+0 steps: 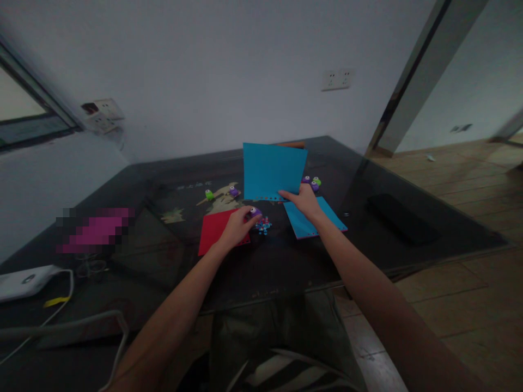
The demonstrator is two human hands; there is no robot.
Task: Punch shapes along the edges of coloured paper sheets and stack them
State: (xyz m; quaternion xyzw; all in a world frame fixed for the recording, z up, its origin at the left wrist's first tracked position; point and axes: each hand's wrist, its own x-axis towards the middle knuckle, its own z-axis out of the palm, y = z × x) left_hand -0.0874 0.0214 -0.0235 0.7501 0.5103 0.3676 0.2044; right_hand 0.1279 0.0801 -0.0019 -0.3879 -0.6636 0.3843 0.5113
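My left hand (236,227) is closed on a small purple hole punch (255,212) with a single big eye. It rests over a red sheet of paper (216,230) lying on the table. Between thumb and fingers, my right hand (304,200) grips the lower right edge of a blue sheet of paper (274,170), which stands upright with a row of small holes along its bottom. Beside the punch lies a pile of red, white and blue paper dots (262,225). More blue paper (312,219), with holes along its near edge, lies under my right wrist.
A green figure (209,195) and a purple one (233,191) stand at the left back; several more (314,185) sit behind my right hand. A black case (398,219) lies right. At left are a pink item (98,230) and a white device (26,282) with a cable.
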